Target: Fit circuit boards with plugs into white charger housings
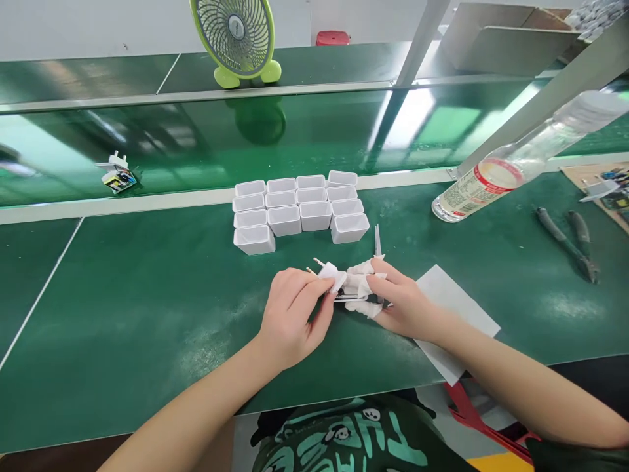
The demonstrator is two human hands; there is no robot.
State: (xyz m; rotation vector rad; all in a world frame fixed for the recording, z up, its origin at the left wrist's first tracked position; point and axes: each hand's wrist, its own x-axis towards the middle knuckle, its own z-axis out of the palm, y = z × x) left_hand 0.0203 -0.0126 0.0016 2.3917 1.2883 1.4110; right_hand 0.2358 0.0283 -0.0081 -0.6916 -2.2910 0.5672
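- The small white plug piece sits pinched at the tips of the left hand, its two thin prongs sticking up and away to the far left, so its long axis runs on a slant away from the person.
- That left hand is curled nearly closed, thumb and fingers clamped on the plug piece, the palm low over the green table.
- Just to the right of it, the right hand is closed on a crumpled white cloth, which touches the plug piece; the fingers bend inward toward the left hand.
- A slim white pointed tool stands upright from behind the right hand's fingers, tip aimed away from the person; how it is gripped is hidden.
- Under the right wrist lies a white sheet, flat on the table.
- Beyond both hands, a short way off, stands a block of white open cups in close rows.
- Well off to the right of the right hand lie a clear bottle on its side and dark pliers.
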